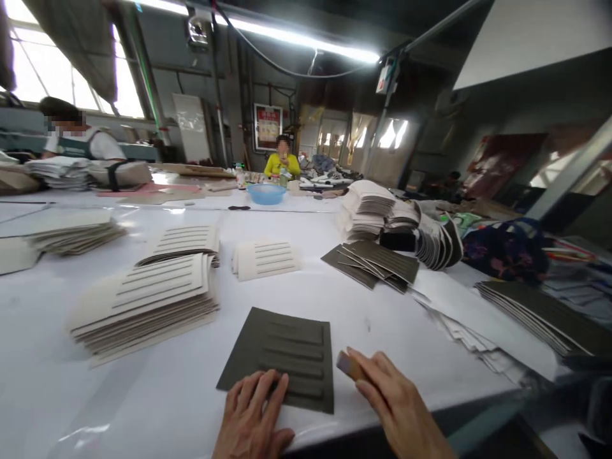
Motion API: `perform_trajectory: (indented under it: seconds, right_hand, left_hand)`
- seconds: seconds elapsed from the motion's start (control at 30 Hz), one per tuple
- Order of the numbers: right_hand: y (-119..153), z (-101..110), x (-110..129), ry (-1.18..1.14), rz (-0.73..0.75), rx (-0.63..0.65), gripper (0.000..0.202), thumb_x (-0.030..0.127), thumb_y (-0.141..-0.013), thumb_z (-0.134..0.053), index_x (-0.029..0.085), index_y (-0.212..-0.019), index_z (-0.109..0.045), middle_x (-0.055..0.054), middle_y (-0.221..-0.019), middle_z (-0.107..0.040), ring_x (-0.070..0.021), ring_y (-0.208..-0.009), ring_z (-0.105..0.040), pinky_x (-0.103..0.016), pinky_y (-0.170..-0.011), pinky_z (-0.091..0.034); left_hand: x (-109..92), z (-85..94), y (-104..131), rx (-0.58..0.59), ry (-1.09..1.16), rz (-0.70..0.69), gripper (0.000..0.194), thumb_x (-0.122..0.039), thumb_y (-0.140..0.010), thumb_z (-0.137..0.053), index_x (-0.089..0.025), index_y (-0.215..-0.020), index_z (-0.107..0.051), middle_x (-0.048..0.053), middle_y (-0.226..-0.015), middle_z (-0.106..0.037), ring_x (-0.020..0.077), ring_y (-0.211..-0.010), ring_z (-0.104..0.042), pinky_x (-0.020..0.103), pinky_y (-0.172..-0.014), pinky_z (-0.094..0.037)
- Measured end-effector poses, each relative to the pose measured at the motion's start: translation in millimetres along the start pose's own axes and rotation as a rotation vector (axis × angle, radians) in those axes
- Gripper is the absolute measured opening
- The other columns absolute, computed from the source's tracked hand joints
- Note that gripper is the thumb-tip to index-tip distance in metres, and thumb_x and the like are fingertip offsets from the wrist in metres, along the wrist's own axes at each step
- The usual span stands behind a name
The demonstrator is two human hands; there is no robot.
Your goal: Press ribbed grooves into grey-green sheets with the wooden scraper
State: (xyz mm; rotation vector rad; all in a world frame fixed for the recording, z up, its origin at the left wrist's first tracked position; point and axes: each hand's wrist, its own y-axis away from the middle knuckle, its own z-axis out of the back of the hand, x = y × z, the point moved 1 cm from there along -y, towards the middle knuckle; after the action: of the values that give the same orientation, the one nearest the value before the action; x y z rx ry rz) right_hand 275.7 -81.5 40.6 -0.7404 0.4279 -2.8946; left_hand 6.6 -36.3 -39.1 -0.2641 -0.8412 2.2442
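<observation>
Right hand pinches a small two-tone block; dark ribbed panel sits just left of that grip. Left hand lies flat on panel's near side, fingers spread. Risk: too little left-hand pressure, panel could skid on the glossy tabletop; tilted block might scuff ribs.

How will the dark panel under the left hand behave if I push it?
The dark panel looks thin, so probably light. It may be fairly stiff, as it lies flat with raised ribs. It might slide when pushed, since the white table looks glossy.
</observation>
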Motion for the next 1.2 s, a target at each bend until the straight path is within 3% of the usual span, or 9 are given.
perform_trajectory:
  seconds: [0.17,0.3,0.47,0.67,0.8,0.87,0.97,1.1,1.2]
  right_hand:
    - [-19.2,-38.5,-3.0,0.098,0.014,0.253,0.051,0.01,-0.091,-0.053,0.03,-0.138,-0.054,-0.003,-0.09,-0.057,-0.0169,-0.078,-0.063,-0.026,-0.069,-0.054]
    - [-9.4,-41.2,-21.6,0.044,0.074,0.35,0.05,0.014,-0.094,-0.051,0.035,-0.139,-0.051,-0.001,-0.091,-0.058,-0.0149,-0.079,-0.064,-0.021,-0.068,-0.052]
    - [-14.9,-39.1,-26.5,0.119,0.144,0.397,0.048,0.016,-0.094,-0.051,0.037,-0.137,-0.053,-0.002,-0.088,-0.06,-0.0165,-0.078,-0.064,-0.021,-0.062,-0.051]
    - [-57.4,-65.7,32.7,0.109,0.3,0.429,0.052,0.011,-0.09,-0.056,0.032,-0.137,-0.053,-0.002,-0.096,-0.064,-0.0183,-0.087,-0.063,-0.025,-0.071,-0.05]
    - [-84.6,-95.4,83.3,0.096,0.398,0.415,0.045,0.016,-0.092,-0.059,0.03,-0.134,-0.055,-0.001,-0.097,-0.065,-0.0203,-0.09,-0.061,-0.029,-0.077,-0.048]
    - [-93.5,-101.5,95.5,0.087,0.455,0.441,0.041,0.021,-0.092,-0.06,0.029,-0.132,-0.057,-0.001,-0.095,-0.065,-0.0205,-0.089,-0.061,-0.029,-0.075,-0.048]
    - [-97.0,-87.4,79.1,0.07,0.409,0.438,0.037,0.024,-0.093,-0.061,0.036,-0.128,-0.061,0.0,-0.089,-0.064,-0.0184,-0.085,-0.063,-0.026,-0.07,-0.047]
    - [-80.3,-43.3,16.0,0.027,0.15,0.328,0.036,0.031,-0.102,-0.042,0.04,-0.135,-0.055,0.001,-0.087,-0.061,-0.0139,-0.078,-0.063,-0.023,-0.07,-0.048]
    - [-59.6,-26.6,-17.9,0.039,0.097,0.349,0.038,0.036,-0.103,-0.037,0.038,-0.138,-0.052,0.0,-0.083,-0.058,-0.0136,-0.074,-0.063,-0.022,-0.068,-0.048]
  left_hand:
    - [3.9,1.1,22.5,-0.003,0.036,0.121,0.046,-0.053,-0.095,-0.045,-0.026,-0.13,-0.058,0.012,-0.125,-0.054,0.0283,-0.111,-0.053,0.039,-0.089,-0.05]
    - [9.0,-3.8,33.4,-0.041,-0.003,0.038,0.055,-0.065,-0.09,-0.045,-0.032,-0.131,-0.058,0.012,-0.126,-0.051,0.0292,-0.11,-0.053,0.038,-0.086,-0.053]
    - [3.6,-7.9,40.6,-0.011,-0.039,0.104,0.062,-0.07,-0.088,-0.037,-0.036,-0.138,-0.051,0.012,-0.125,-0.051,0.0311,-0.113,-0.052,0.043,-0.092,-0.05]
    - [0.6,-8.2,35.8,-0.035,-0.018,0.093,0.058,-0.067,-0.092,-0.032,-0.035,-0.137,-0.051,0.01,-0.115,-0.053,0.0283,-0.107,-0.053,0.043,-0.091,-0.048]
    - [2.3,-7.2,31.0,-0.052,-0.014,0.057,0.057,-0.066,-0.094,-0.032,-0.032,-0.133,-0.056,0.01,-0.109,-0.055,0.0272,-0.103,-0.054,0.043,-0.091,-0.047]
    - [3.0,-5.0,28.5,-0.054,-0.015,0.057,0.058,-0.066,-0.094,-0.031,-0.031,-0.13,-0.059,0.011,-0.108,-0.056,0.0273,-0.102,-0.054,0.042,-0.091,-0.046]
    - [2.9,-0.6,26.1,-0.071,-0.041,0.032,0.058,-0.066,-0.094,-0.032,-0.031,-0.13,-0.059,0.009,-0.103,-0.058,0.0261,-0.099,-0.055,0.041,-0.093,-0.045]
    - [-0.2,2.1,23.9,-0.038,-0.027,0.121,0.054,-0.057,-0.098,-0.026,-0.028,-0.134,-0.056,0.009,-0.104,-0.059,0.0247,-0.101,-0.055,0.043,-0.098,-0.04]
    - [-3.5,0.3,20.5,-0.005,-0.03,0.129,0.045,-0.044,-0.102,-0.029,-0.029,-0.133,-0.057,0.01,-0.115,-0.06,0.0254,-0.108,-0.055,0.048,-0.105,-0.034]
